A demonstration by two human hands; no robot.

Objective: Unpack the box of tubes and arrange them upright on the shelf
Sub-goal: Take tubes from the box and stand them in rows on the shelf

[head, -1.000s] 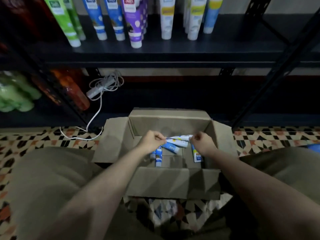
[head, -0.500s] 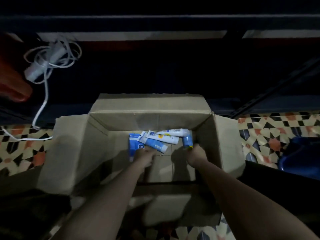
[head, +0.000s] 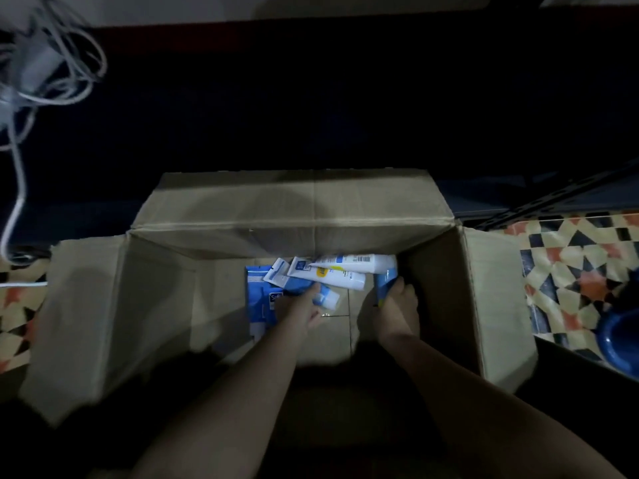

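Note:
An open cardboard box (head: 439, 281) stands on the floor below me with several blue and white tubes lying at its far end. My left hand (head: 299, 305) reaches in and grips a blue tube (head: 326, 297) in the pile. My right hand (head: 397, 305) holds a small blue tube (head: 383, 283) near the box's right wall. Two white tubes (head: 349, 267) lie across the top of the pile, and a flat blue tube (head: 259, 295) lies at the left. The shelf above is out of view.
A dark shelf level (head: 311, 98) runs behind the box. A coiled white cable (head: 41, 63) hangs at the upper left. Patterned floor tiles (head: 570, 264) show at both sides, and a blue object (head: 619, 340) sits at the right edge. The box flaps (head: 79, 323) are spread outward.
My view has dropped from the shelf of upright tubes down into the box. Both hands went deeper into the box and took hold of tubes.

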